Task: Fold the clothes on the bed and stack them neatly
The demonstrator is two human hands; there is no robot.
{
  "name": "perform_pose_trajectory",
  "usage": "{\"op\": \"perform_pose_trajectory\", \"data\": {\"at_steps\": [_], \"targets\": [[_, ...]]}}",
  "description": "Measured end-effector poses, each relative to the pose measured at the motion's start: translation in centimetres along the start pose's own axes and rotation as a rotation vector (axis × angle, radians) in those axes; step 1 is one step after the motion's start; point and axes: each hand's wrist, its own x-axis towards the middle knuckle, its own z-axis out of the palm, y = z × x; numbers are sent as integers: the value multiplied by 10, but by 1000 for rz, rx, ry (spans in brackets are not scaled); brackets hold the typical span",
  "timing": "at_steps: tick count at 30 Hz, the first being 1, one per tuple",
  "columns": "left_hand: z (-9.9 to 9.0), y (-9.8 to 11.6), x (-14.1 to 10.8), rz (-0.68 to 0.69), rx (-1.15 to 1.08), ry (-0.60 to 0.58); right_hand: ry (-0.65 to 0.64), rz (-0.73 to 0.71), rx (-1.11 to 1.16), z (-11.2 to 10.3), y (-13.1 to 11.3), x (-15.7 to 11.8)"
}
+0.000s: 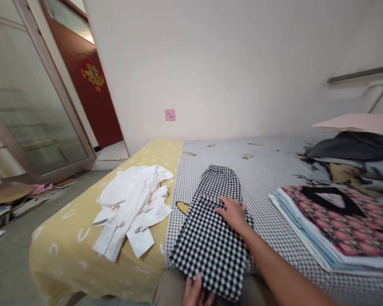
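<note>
A black-and-white checked garment (213,242) with a gathered waistband lies partly folded on the bed's edge, its near end over the person's lap. My right hand (233,213) rests on its upper fold, thumb and fingers apart. At the near edge, my left hand (196,293) has its fingers at the cloth's lower border, partly under it; whether they pinch it is hidden. A crumpled white garment (130,204) lies to the left on the yellow cover.
Folded clothes with a pink patterned top (325,229) are stacked at the right. Behind them is a pile of dark clothes (344,146). The yellow bed cover (64,246) drops at the left. A wall (226,72) stands behind the bed.
</note>
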Motion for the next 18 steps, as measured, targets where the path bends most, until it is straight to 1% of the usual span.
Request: {"op": "perform_pose_trajectory", "data": {"at_steps": [3, 5, 6, 7, 8, 9, 10, 12, 13, 15, 16, 18], "targets": [[3, 6, -3, -43, 7, -85, 65, 20, -27, 3, 4, -2], [6, 10, -8, -69, 32, -101, 171, 28, 12, 2, 8, -12], [9, 11, -11, -61, 48, -99, 245, 13, 106, 0, 12, -22], [12, 12, -15, -39, 68, -96, 319, 6, 260, -2, 15, -35], [17, 12, -20, -22, 101, -85, 378, 20, 459, -4, 20, -51], [21, 12, -24, -12, 146, -70, 410, 65, 677, -6, 25, -70], [26, 12, -29, -8, 197, -50, 405, 143, 880, -7, 30, -93], [36, 13, -39, -18, 285, -4, 325, 357, 1151, -8, 39, -142], [41, 15, -43, -23, 307, 19, 274, 445, 1234, -8, 42, -166], [51, 20, -51, -15, 285, 33, 186, 565, 1363, -7, 45, -208], [57, 24, -55, -20, 252, 31, 149, 617, 1421, -6, 45, -224], [68, 33, -64, -63, 185, 34, 43, 734, 1522, -4, 43, -243]]}}
